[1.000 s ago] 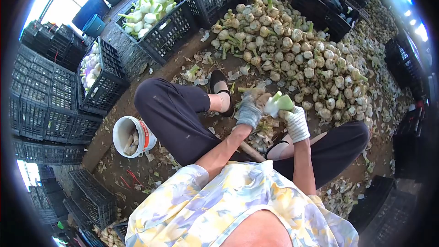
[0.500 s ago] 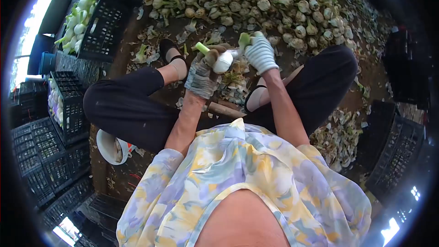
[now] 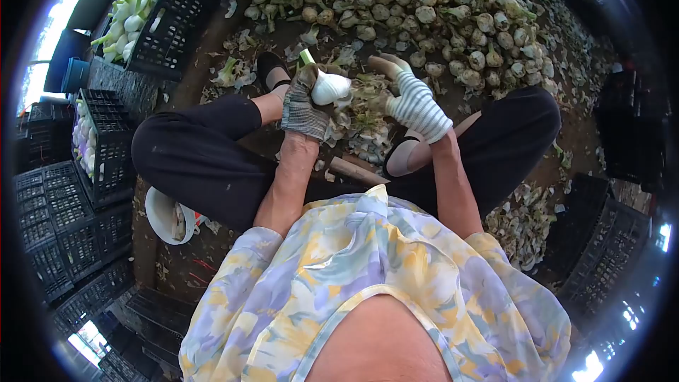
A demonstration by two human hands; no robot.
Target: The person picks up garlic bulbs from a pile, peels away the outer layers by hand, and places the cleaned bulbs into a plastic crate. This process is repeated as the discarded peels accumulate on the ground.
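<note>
A peeled white onion bulb point(image 3: 331, 88) with a short green stem sits in my left hand point(image 3: 305, 106), which wears a dark, dirty grey glove and has its fingers wrapped round the bulb. My right hand point(image 3: 417, 105), in a white striped glove with soiled fingertips, is to the right of the bulb and apart from it. Its fingers are spread and nothing shows between them. Below both hands lies a heap of loose peelings point(image 3: 368, 113) on the ground between my feet.
Unpeeled bulbs point(image 3: 396, 0) are piled ahead. Black crates of peeled bulbs point(image 3: 159, 35) stand at the left, with stacked crates point(image 3: 64, 219) nearer. A white bucket point(image 3: 164, 216) is beside my left knee. More crates point(image 3: 608, 247) stand at the right. A wooden piece point(image 3: 357, 171) lies near my lap.
My right hand has moved right and slightly down, away from the bulb, and its fingers have opened. My left hand has turned the bulb, which now points more to the right.
</note>
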